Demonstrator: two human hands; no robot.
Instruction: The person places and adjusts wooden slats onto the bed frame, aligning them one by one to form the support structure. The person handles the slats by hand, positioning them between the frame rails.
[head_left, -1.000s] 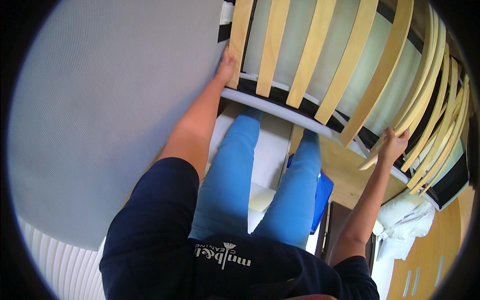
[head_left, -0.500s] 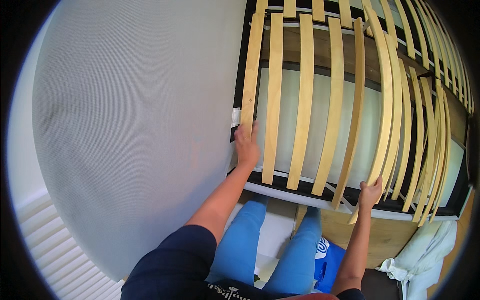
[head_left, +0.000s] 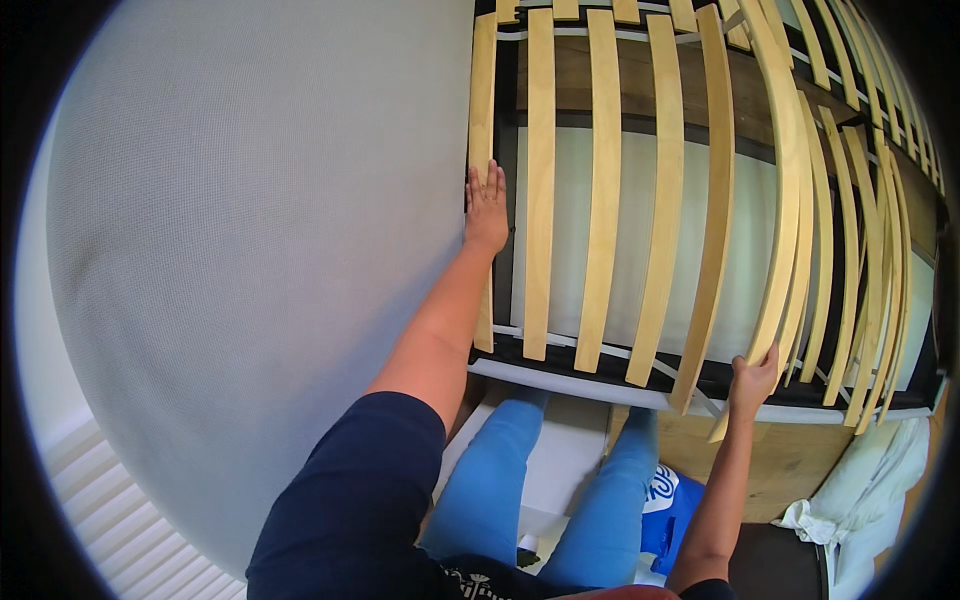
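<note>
Gripping a curved slat point(head_left: 787, 200) near its lower end with the right hand point(head_left: 755, 382) in the head view: fingers closed round the wood, slat tip poking out past the pale rail point(head_left: 600, 389). Left hand point(head_left: 487, 215) is laid over the leftmost slat point(head_left: 483, 90), fingers straight, not wrapped; can't tell if it's pressing. Slats run side by side over the dark frame point(head_left: 504, 280), spaced at left, bunched at right. Grey fabric panel point(head_left: 250, 250) is just left of the left hand. Blue bag point(head_left: 680, 520) sits low by the legs point(head_left: 605, 500). My read on the step: handling the right-hand slat, left hand bracing. Next move probably calls for a firm right grip, tip clear of the rail.
</note>
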